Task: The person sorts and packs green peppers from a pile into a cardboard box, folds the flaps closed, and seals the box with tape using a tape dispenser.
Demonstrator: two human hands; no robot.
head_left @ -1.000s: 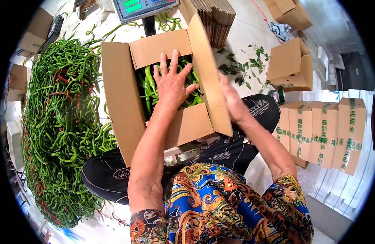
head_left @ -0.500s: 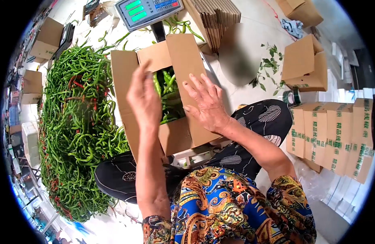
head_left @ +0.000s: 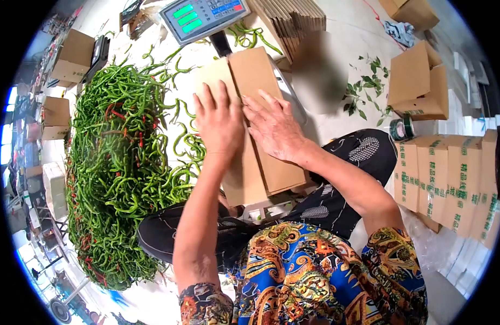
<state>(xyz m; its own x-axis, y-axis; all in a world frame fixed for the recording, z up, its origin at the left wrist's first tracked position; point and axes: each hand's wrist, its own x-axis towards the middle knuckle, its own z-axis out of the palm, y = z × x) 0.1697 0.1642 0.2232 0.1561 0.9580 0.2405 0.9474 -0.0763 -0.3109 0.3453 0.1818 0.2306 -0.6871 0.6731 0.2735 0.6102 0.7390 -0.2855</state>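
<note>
A cardboard box stands in front of me with its two long top flaps folded down, a narrow seam between them. My left hand lies flat on the left flap, fingers stretched out. On the right flap rests my right hand, fingers spread and also open. The flaps hide what is inside the box. Behind it rises a weighing scale's display with lit green readouts. To the left is a large heap of green chili peppers, a few red ones among them.
Flattened cardboard is stacked behind the box. An open carton stands at the right, above a row of printed boxes. A roll of tape lies between them. Leafy sprigs and loose peppers are scattered on the floor.
Both long flaps have come down over the box, covering the green peppers seen inside before. My left hand has moved from above the opening onto the left flap; my right hand stays on the right flap.
</note>
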